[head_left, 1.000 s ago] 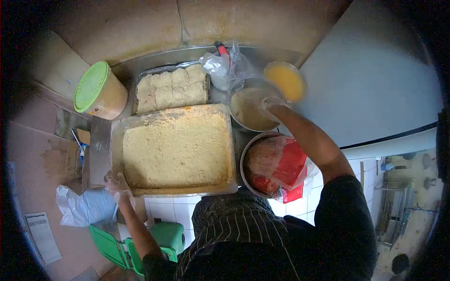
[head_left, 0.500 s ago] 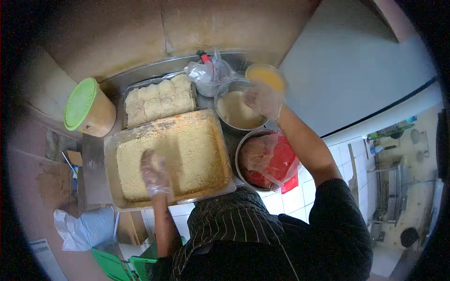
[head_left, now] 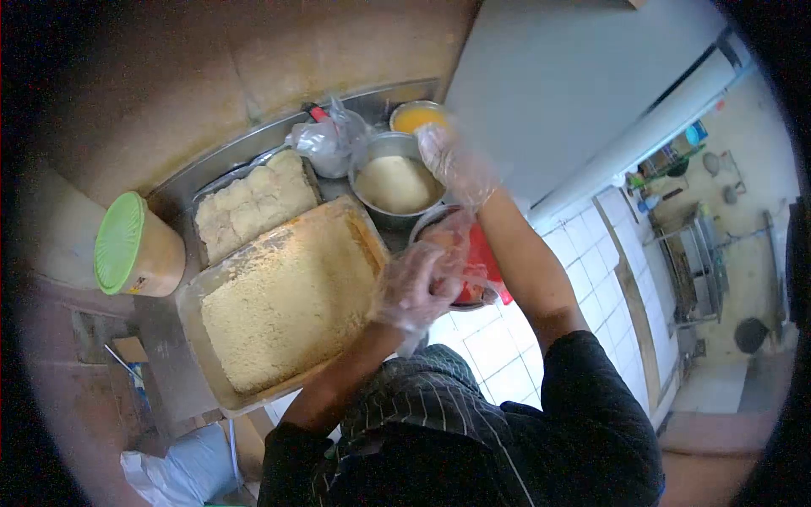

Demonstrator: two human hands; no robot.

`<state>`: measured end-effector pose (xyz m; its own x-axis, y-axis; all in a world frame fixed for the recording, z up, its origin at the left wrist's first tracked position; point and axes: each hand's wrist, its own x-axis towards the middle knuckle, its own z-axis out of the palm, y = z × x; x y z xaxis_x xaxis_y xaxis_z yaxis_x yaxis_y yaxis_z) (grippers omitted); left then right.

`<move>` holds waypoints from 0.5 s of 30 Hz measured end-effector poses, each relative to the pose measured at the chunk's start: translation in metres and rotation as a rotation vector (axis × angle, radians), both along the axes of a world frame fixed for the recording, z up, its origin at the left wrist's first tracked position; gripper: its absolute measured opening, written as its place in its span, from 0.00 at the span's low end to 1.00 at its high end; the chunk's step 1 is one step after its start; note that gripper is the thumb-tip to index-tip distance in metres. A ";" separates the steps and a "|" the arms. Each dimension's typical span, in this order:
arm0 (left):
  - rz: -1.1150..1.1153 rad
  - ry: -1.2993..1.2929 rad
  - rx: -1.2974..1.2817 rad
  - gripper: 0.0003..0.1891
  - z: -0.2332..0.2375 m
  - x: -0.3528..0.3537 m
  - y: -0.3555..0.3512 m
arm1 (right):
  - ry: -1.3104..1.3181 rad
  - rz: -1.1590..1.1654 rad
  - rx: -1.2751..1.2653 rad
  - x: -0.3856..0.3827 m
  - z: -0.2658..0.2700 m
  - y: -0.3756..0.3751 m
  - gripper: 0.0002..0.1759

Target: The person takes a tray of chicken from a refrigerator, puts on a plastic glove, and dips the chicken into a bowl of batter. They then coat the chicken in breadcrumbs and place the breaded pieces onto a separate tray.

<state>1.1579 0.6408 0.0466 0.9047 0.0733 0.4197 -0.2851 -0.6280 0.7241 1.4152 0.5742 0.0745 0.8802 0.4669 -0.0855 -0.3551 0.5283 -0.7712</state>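
Both hands wear loose clear gloves, which suits wet, sticky food. The left hand (head_left: 416,287) reaches across the body's front to the red bag (head_left: 483,258) lining a steel bowl (head_left: 421,230) at the bench's near right corner. Its fingers curl over the bag's pinkish contents, but the glove hides whether they grip anything. The right hand (head_left: 456,165) hovers spread and empty just above the far edge of that bowl, beside the batter bowl (head_left: 395,183). It seems held up out of the way, so the left has room in the bag. The containers sit close together in a line that probably matches the order of use. The bagged bowl is nearest the person and the batter bowl just behind it. A small cup of orange liquid (head_left: 416,117) stands against the wall. The wide crumb tray (head_left: 287,304) lies just left of the bowls, within reach of either hand. Behind it, a smaller tray (head_left: 252,203) holds coated pieces packed in rows, set farthest back, likely because they need no more handling. A knotted plastic bag (head_left: 329,139) rests between that tray and the batter bowl. A green-lidded tub (head_left: 135,247) stands well off to the left on the bench (head_left: 165,334), closed and clear of the wet things.
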 end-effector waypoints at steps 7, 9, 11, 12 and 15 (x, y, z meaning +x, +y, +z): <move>-0.011 0.041 0.277 0.35 -0.011 0.040 -0.061 | -0.983 -0.147 -0.779 -0.042 0.060 -0.064 0.15; -0.005 0.091 0.313 0.31 -0.024 0.049 -0.070 | -0.770 -0.090 -0.682 -0.063 0.083 -0.085 0.14; 0.033 0.151 0.238 0.28 -0.027 0.061 -0.072 | -0.552 0.007 -0.664 -0.077 0.098 -0.108 0.15; 0.072 0.164 0.162 0.27 -0.017 0.064 -0.074 | -0.622 0.035 -0.756 -0.078 0.098 -0.120 0.15; 0.223 -0.074 0.023 0.33 0.008 0.061 -0.096 | -1.296 -0.057 -1.158 -0.078 0.085 -0.169 0.14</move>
